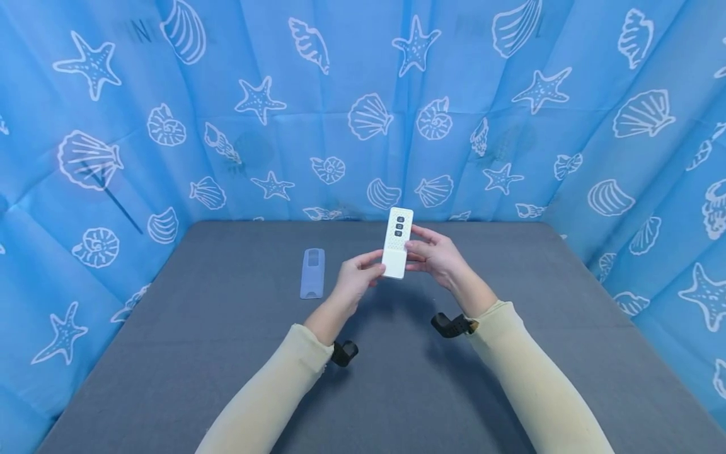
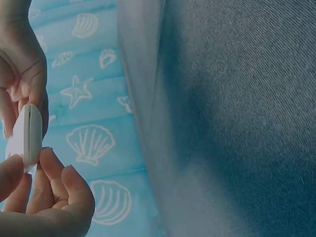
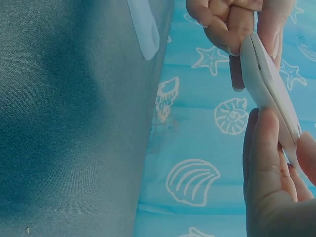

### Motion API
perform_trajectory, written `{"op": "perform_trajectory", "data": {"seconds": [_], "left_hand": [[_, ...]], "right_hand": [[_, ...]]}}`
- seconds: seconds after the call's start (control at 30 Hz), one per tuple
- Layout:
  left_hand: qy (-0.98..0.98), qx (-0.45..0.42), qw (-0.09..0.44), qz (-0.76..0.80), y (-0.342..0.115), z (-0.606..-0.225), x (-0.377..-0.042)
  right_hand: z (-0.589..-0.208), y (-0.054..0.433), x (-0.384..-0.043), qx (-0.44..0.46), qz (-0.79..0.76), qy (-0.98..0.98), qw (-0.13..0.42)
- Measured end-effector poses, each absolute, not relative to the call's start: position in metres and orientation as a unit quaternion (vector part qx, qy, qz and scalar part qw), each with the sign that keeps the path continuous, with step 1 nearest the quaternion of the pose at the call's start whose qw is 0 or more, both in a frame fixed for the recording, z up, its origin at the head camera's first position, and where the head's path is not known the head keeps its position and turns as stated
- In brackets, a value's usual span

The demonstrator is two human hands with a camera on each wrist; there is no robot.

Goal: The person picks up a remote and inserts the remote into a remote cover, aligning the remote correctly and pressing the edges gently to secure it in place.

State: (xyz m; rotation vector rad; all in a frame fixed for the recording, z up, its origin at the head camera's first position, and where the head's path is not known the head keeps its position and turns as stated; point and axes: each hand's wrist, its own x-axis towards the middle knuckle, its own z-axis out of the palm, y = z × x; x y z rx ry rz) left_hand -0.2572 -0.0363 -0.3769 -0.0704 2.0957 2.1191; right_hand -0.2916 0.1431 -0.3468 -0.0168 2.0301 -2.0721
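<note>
A slim white remote control (image 1: pixel 395 258) with a few dark buttons near its top is held upright above the table, leaning slightly. My left hand (image 1: pixel 355 277) pinches its lower left edge between thumb and fingers. On the other side, my right hand (image 1: pixel 438 257) grips the right edge, thumb on the front. Both wrist views show the remote edge-on, a thin seam running along its side: the remote (image 2: pixel 28 136) is between the fingertips in the left wrist view, and the remote (image 3: pixel 271 91) slants down to the right hand in the right wrist view.
A translucent bluish remote-shaped cover (image 1: pixel 312 274) lies flat on the grey cloth-covered table (image 1: pixel 238 353), left of my hands. Blue curtains (image 1: pixel 340 75) with white shells and starfish hang behind the table and at its sides. Black straps (image 1: pixel 450 325) are on both wrists.
</note>
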Motion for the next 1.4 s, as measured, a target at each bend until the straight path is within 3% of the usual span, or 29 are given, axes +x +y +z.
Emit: {"op": "perform_trajectory", "data": {"seconds": [0.37,0.77,1.17,1.4], "left_hand": [[0.724,-0.009,0.101,0.682,-0.047,-0.381,-0.26],[0.744,-0.024,0.07,0.664,-0.084,-0.391,-0.268],[0.776,-0.092,0.017,0.624,-0.119,-0.401,-0.28],[0.785,-0.151,0.019,0.601,-0.136,-0.409,-0.292]], "right_hand": [[-0.348,0.141,-0.296,-0.002,-0.711,0.692,0.13],[-0.354,0.134,-0.303,0.006,-0.726,0.67,0.152],[-0.361,0.117,-0.308,0.007,-0.738,0.655,0.164],[-0.367,0.11,-0.313,0.011,-0.742,0.649,0.168]]}}
